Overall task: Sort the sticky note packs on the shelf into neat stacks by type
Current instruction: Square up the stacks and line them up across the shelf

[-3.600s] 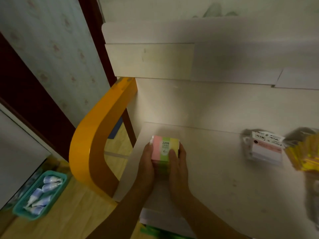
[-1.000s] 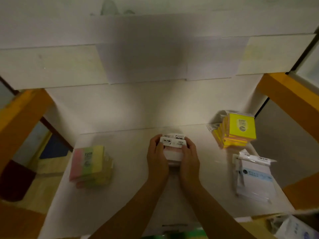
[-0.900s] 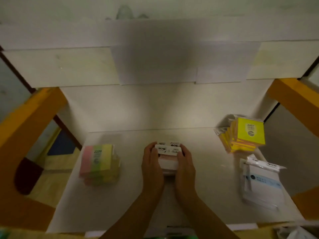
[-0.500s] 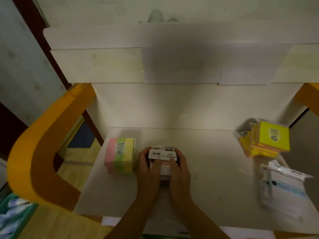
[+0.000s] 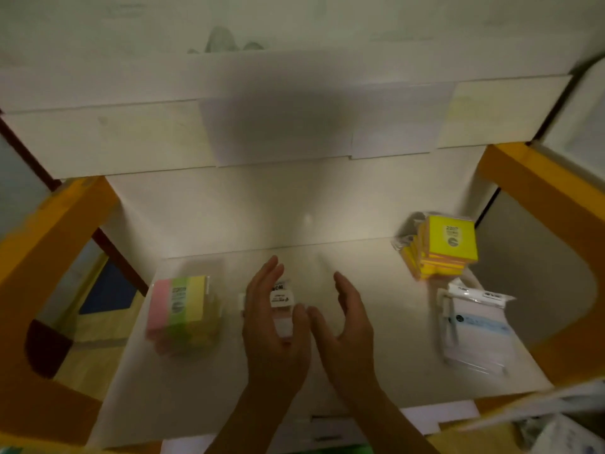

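On the white shelf (image 5: pixel 376 348) a stack of pink-green-yellow striped note packs (image 5: pixel 178 308) stands at the left. To its right sits a small stack of white-labelled pinkish packs (image 5: pixel 281 308), mostly hidden behind my left hand (image 5: pixel 273 332), which lies flat against its left side with fingers spread. My right hand (image 5: pixel 347 329) hovers open to the right of that stack, apart from it. A leaning stack of yellow note packs (image 5: pixel 445 249) stands at the back right. In front of it lie clear bags of white-and-blue packs (image 5: pixel 474 329).
Orange frame posts flank the shelf on the left (image 5: pixel 49 244) and right (image 5: pixel 550 198). A white upper shelf front (image 5: pixel 229 126) overhangs the back. Packaged goods (image 5: pixel 556 430) show below the shelf's front right corner.
Both hands were pressed around the white-labelled stack half a second ago; now they have opened and the right hand has drawn away to the right. The stack rests beside the striped packs.
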A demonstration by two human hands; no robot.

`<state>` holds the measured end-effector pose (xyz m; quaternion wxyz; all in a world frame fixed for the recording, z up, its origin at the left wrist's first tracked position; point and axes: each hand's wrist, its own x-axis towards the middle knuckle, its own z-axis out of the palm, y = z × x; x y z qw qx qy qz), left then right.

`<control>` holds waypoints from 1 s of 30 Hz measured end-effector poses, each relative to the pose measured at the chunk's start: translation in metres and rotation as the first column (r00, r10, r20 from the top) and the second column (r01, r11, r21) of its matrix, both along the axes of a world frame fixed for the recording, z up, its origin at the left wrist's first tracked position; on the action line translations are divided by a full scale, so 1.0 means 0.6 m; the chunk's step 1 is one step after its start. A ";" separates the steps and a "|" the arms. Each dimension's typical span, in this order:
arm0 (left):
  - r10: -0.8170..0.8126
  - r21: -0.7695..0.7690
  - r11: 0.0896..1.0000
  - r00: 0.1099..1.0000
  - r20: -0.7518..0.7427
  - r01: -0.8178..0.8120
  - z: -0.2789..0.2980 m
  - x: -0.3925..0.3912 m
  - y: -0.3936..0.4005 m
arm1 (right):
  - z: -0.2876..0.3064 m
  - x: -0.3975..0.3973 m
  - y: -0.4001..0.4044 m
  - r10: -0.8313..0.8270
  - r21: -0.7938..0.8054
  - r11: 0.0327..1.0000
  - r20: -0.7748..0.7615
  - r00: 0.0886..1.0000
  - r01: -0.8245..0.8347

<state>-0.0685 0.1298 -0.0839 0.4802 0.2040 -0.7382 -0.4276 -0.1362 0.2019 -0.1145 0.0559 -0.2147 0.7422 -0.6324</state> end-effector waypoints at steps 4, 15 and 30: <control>-0.164 0.036 0.986 0.986 0.026 0.163 -0.003 -0.060 0.051 | 0.027 -0.038 0.071 -0.167 0.002 0.986 -0.124 0.978 0.169; -0.466 0.116 0.883 0.875 0.128 0.454 -0.057 -0.213 0.213 | 0.012 -0.144 0.294 -0.527 0.130 0.810 -0.266 0.807 0.571; -0.502 0.353 0.846 0.822 0.268 0.401 -0.099 -0.236 0.252 | -0.054 -0.163 0.287 -0.435 0.276 0.837 -0.190 0.880 0.473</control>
